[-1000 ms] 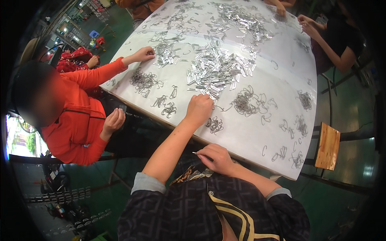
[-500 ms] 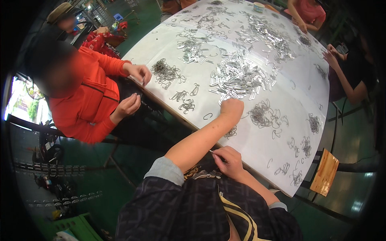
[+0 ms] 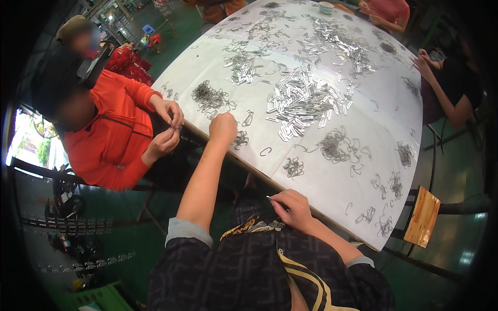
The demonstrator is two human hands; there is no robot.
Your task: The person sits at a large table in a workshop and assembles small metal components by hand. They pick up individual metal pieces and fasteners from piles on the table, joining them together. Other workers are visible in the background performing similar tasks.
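Wire hooks lie in a tangled cluster on the left of the white-covered worktop. Just to the near side of them is the left hand, its fingers curled; whether they grip anything cannot be told. By the worktop's near edge, the right hand has thumb and fingers clamped on a small pale piece. Silvery metal strips are heaped farther right of the left hand.

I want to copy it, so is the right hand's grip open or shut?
Shut: the right hand pinches a small pale piece, whose end pokes out to the left.
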